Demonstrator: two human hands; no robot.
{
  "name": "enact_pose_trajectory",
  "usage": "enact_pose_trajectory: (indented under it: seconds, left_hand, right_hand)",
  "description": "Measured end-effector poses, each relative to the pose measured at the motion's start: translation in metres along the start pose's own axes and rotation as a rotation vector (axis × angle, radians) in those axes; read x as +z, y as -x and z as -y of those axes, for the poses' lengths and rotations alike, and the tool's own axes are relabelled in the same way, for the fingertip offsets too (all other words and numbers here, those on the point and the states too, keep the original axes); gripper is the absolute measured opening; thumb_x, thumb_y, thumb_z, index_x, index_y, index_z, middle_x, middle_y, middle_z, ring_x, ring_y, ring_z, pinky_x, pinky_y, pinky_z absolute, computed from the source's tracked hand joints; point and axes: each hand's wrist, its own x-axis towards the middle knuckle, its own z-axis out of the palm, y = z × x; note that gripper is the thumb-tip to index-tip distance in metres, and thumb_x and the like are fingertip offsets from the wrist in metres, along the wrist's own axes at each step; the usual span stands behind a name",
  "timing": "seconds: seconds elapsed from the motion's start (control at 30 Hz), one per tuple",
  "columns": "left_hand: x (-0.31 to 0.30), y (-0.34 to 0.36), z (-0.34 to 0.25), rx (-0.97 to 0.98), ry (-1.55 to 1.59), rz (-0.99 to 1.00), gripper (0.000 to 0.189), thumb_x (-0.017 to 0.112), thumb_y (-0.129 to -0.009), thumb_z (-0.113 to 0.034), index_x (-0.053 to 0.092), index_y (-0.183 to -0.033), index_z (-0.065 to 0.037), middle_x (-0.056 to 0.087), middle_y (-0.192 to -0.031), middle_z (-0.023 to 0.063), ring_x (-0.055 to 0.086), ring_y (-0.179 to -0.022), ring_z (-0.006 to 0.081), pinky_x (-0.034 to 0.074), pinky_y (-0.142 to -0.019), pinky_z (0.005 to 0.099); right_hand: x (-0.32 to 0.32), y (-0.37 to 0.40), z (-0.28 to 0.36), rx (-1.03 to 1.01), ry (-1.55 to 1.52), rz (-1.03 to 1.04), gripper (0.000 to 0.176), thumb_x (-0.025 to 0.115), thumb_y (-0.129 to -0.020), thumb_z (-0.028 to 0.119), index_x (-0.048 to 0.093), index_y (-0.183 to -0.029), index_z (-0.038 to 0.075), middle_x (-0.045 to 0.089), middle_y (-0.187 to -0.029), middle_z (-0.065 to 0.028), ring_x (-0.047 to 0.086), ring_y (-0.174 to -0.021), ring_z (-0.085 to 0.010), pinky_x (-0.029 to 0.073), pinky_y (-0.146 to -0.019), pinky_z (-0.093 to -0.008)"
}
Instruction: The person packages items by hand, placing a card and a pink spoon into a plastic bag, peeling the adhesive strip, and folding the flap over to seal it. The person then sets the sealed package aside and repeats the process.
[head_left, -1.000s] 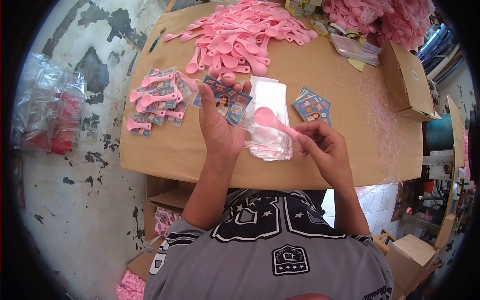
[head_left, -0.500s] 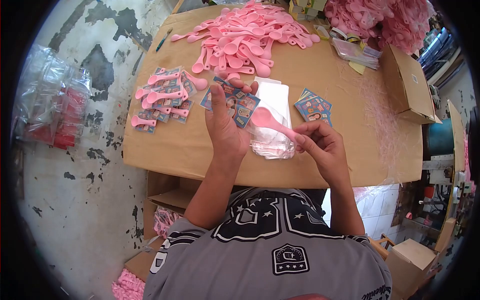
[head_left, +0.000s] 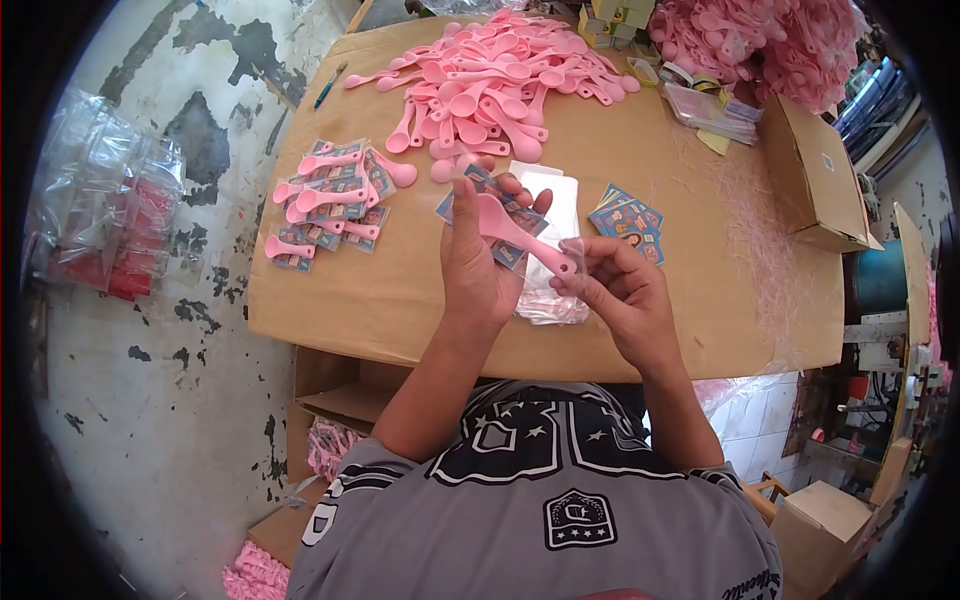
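Note:
My left hand (head_left: pixel 476 268) is closed around a blue printed card (head_left: pixel 508 256) in a clear plastic bag, with its thumb over the near edge. A pink spoon (head_left: pixel 512 230) lies across the card, apparently inside the bag, bowl towards my left palm. The fingertips of my right hand (head_left: pixel 632 297) pinch the clear plastic by the spoon's handle end. Beneath both hands sits a stack of clear plastic bags (head_left: pixel 556 308). Fanned blue cards (head_left: pixel 632 222) lie right of it. Bagged spoons with cards (head_left: pixel 330 196) are piled to the left.
A big heap of loose pink spoons (head_left: pixel 490 75) covers the table's far side. A pen (head_left: pixel 329 86) lies at the far left edge. At the right stand an open cardboard box (head_left: pixel 815 175) and tape rolls (head_left: pixel 676 72). Clear bags with red contents (head_left: pixel 110 215) hang beyond the left edge.
The spoon has moved left over the card and now lies under clear plastic. My right hand has shifted left with it, and my left hand has moved slightly right and down.

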Motion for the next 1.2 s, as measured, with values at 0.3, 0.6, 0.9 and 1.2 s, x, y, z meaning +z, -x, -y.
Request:
enact_pose_trajectory:
  seconds: [0.3,0.6,0.9,1.2]
  left_hand:
    - [0.000,0.007,0.014,-0.263,0.102,0.017,0.044,0.056,-0.109,-0.042,0.053,-0.136,-0.008,0.064,-0.106,0.0053,0.066,-0.099,0.0177,0.056,-0.104,0.0438]
    - [-0.016,-0.004,0.005,-0.379,0.158,-0.030,0.043,0.052,-0.112,-0.032,0.048,-0.145,-0.005,0.060,-0.140,0.0170,0.061,-0.130,0.0273,0.051,-0.112,0.0513]
    - [-0.003,-0.003,-0.016,-0.537,0.274,0.073,0.051,0.047,-0.112,-0.039,0.043,-0.148,-0.003,0.050,-0.151,0.0241,0.048,-0.145,0.0360,0.044,-0.119,0.0504]
    - [-0.015,0.001,0.004,-0.682,0.352,0.283,0.052,0.049,-0.112,-0.038,0.046,-0.151,-0.003,0.060,-0.142,0.0214,0.055,-0.138,0.0288,0.050,-0.111,0.0424]
  right_hand:
    - [0.001,-0.012,-0.033,-0.243,0.329,-0.213,0.054,0.086,-0.088,0.011,0.053,-0.131,0.008,0.060,-0.115,-0.0047,0.055,-0.096,-0.0106,0.047,-0.076,-0.0249]
    - [-0.009,-0.009,0.006,-0.756,0.846,0.107,0.014,0.079,-0.085,0.008,0.082,-0.099,0.010,0.062,-0.143,-0.0185,0.054,-0.135,-0.0360,0.042,-0.111,-0.0475]
    - [-0.029,-0.021,0.022,-0.677,1.209,-0.024,0.042,0.077,-0.082,0.002,0.078,-0.120,0.020,0.058,-0.151,-0.0106,0.047,-0.143,-0.0379,0.041,-0.114,-0.0475]
    - [-0.020,-0.031,0.019,-0.776,0.861,0.070,0.036,0.076,-0.082,0.006,0.079,-0.115,0.021,0.067,-0.141,-0.0078,0.055,-0.137,-0.0332,0.047,-0.107,-0.0437]
